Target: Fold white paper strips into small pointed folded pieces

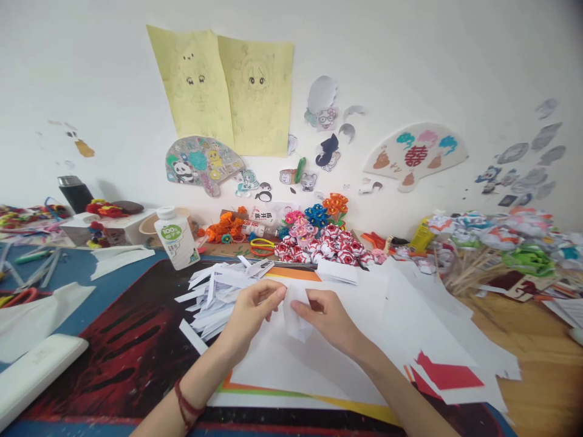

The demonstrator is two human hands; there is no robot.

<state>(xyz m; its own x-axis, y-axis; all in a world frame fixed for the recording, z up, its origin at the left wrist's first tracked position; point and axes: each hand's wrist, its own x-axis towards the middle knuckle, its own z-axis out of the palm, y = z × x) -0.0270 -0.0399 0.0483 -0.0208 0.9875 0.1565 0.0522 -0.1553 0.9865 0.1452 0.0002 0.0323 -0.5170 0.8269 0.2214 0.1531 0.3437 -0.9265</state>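
Observation:
Between both hands, above a stack of white sheets (273,364), is a small folded piece of white paper (298,325). My left hand (260,303) pinches its upper left edge between thumb and fingers. On its right side my right hand (325,312) is closed, thumb on the front face and fingers behind. Left of the hands lies a heap of white paper strips (214,297). Behind them sits a small pile of folded white paper (337,271). Coloured sheets (259,391) show under the white stack.
A white bottle (177,240) stands at the back left. Red-and-white paper flowers (323,246) line the wall side. Red paper pieces (450,373) lie at right, with flowers on sticks (496,237) behind. A long white case (40,376) occupies the left edge.

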